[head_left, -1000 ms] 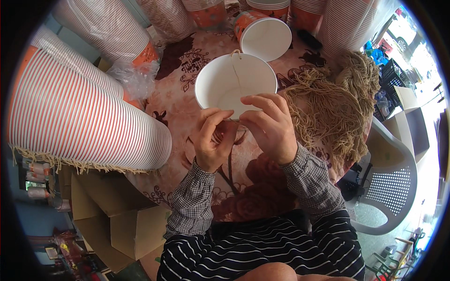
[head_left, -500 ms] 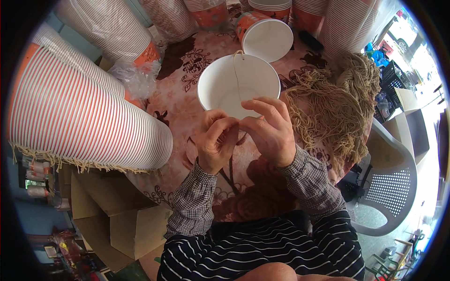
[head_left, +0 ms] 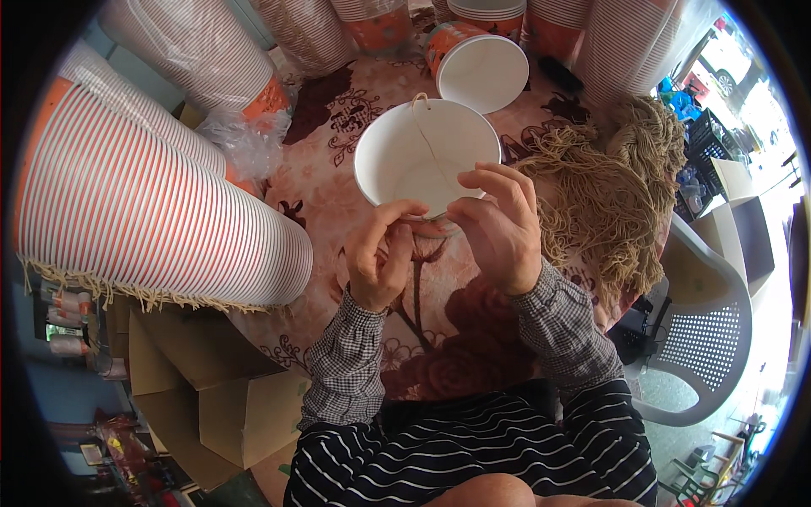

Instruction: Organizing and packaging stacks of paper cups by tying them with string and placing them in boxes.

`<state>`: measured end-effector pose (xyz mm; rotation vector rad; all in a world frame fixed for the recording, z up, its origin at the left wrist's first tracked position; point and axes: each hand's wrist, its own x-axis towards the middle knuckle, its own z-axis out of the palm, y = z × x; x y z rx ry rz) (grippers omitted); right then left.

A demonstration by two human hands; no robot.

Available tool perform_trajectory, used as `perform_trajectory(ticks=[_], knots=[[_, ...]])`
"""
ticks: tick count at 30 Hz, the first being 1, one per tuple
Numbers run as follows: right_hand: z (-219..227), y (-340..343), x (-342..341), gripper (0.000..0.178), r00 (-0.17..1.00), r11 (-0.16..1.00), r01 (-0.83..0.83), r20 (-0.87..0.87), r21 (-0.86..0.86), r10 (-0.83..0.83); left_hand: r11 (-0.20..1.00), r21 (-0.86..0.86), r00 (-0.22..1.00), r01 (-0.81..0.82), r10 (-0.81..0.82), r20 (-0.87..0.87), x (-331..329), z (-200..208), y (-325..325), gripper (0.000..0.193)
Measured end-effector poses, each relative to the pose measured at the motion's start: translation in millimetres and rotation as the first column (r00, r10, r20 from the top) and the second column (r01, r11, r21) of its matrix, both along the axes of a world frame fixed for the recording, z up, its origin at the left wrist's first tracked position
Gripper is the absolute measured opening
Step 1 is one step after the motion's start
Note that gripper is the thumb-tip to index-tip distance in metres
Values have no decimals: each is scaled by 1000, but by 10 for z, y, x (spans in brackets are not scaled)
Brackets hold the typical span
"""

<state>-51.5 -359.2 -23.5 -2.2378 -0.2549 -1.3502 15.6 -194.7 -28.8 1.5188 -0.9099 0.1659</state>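
A white paper bucket (head_left: pixel 389 152) with its open mouth toward me stands on the table in front of my hands. A thin tan string (head_left: pixel 428 142) is looped through a hole at its far rim and runs fairly straight across the opening toward my right hand (head_left: pixel 503 232). That hand is at the bucket's near right edge, its fingers bent, with the string leading to the fingertips; the exact grip is partly hidden. My left hand (head_left: pixel 378 258) is just below the near rim, thumb and fingers apart, with nothing visible between them.
A heap of tan strings (head_left: pixel 608 186) lies to the right. Tall nested bucket stacks (head_left: pixel 169 203) lean at the left, more standing behind. Another bucket (head_left: pixel 483 74) lies tipped beyond mine. A cardboard box (head_left: pixel 220 406) is at lower left, a plastic chair (head_left: pixel 701 338) at right.
My hands have come apart, the left going left and down, the right slightly right. The string now slants further right, and the bucket has shifted slightly left.
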Motion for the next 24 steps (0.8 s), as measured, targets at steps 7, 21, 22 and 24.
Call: perform_trajectory(ticks=[7, 21, 22, 24], knots=[[-12, 76, -5, 23, 998, 997, -68, -21, -26, 67, 981, 117, 951, -156, 118, 286, 2, -89, -1, 17], [122, -174, -15, 17, 995, 995, -86, -57, -50, 83, 961, 92, 886, -260, 200, 417, 144, -141, 29, 19], [135, -227, -30, 18, 998, 998, -42, -53, -40, 40, 948, 82, 880, -307, 250, 403, 140, -145, 46, 20], [141, -357, -21, 19, 994, 995, 69, -80, -67, -75, 933, 97, 844, -348, 266, 465, 77, -110, 69, 21]])
